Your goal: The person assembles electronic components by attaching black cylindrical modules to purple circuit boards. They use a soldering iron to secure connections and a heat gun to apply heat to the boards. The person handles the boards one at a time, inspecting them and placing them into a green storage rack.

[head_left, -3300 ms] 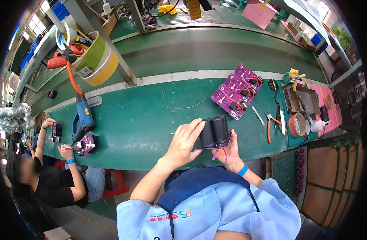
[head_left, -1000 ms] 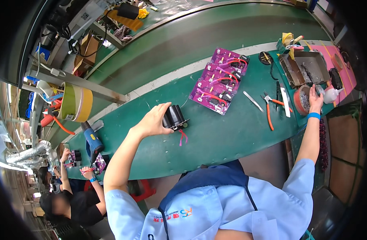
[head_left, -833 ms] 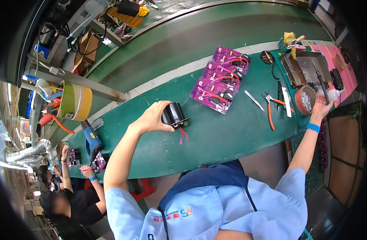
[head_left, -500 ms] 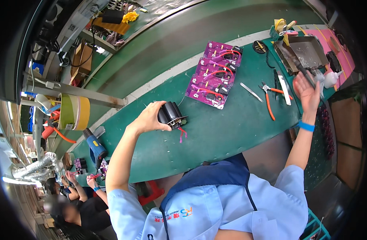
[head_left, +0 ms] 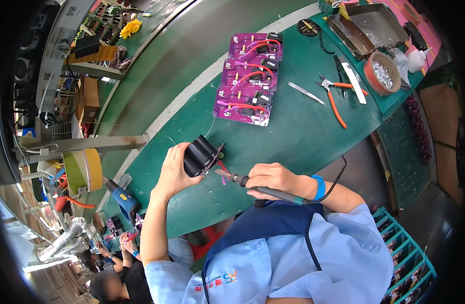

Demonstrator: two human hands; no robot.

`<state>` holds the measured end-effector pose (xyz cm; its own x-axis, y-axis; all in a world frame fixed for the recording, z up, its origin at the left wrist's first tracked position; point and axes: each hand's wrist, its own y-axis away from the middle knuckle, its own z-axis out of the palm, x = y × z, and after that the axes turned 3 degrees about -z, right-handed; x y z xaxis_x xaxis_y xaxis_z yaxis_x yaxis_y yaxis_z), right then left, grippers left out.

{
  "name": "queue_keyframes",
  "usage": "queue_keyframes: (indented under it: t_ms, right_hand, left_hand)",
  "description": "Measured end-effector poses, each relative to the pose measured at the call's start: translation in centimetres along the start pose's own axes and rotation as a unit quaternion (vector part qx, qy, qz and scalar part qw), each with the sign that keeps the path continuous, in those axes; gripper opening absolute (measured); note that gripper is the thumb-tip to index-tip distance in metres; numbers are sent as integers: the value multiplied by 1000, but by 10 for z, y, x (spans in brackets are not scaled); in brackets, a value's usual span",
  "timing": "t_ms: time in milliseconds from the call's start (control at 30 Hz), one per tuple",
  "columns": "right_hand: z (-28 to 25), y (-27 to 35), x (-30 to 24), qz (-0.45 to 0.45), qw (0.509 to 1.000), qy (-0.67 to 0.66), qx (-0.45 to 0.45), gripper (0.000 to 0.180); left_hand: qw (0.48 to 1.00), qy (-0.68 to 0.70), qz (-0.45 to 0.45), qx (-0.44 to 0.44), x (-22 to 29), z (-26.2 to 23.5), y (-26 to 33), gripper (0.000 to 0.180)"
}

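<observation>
My left hand [head_left: 174,172] is closed round a small circuit board assembly with large black cylindrical capacitors [head_left: 199,156], tilted above the green bench. Short red and purple wires [head_left: 223,169] stick out from its board side. In my right hand [head_left: 275,180] is a soldering iron [head_left: 280,195], its cord trailing over my wrist. The iron's tip points left and comes close to the wires; whether it touches them I cannot tell. Beyond lies a panel of purple circuit boards [head_left: 245,81] with red wires and black parts.
Right of the boards lie tweezers [head_left: 307,93], orange-handled cutters [head_left: 333,101] and a white strip [head_left: 354,83]. Farther right stand a round tub of silvery bits [head_left: 381,73] and a metal tray [head_left: 376,28]. A blue heat gun [head_left: 123,197] sits left, near another person's hands [head_left: 126,243].
My right hand has come from the tray at the far right to the capacitor assembly, bringing the soldering iron. My left hand still holds the assembly, now turned somewhat. The whole view has shifted.
</observation>
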<state>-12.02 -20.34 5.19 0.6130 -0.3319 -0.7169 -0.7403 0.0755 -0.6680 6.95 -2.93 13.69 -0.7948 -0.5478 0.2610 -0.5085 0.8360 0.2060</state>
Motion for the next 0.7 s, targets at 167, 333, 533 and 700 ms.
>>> queue_keyframes:
  t_ms: [167,333,533,700]
  right_hand:
    - [8,-15,8,-18,1000,-5,-14,20]
    - [10,-21,9,-20,998,20,-47,16]
    - [6,-23,-4,-18,995,23,-92,13]
    - [11,-20,-2,-9,997,34,-62,13]
  left_hand:
    - [1000,-13,10,0,-2,0,0,77]
    - [1000,-12,10,10,-3,1,-2,75]
    - [1000,-17,12,12,-1,1,-4,72]
    - [999,-38,18,3,2,-2,-3,71]
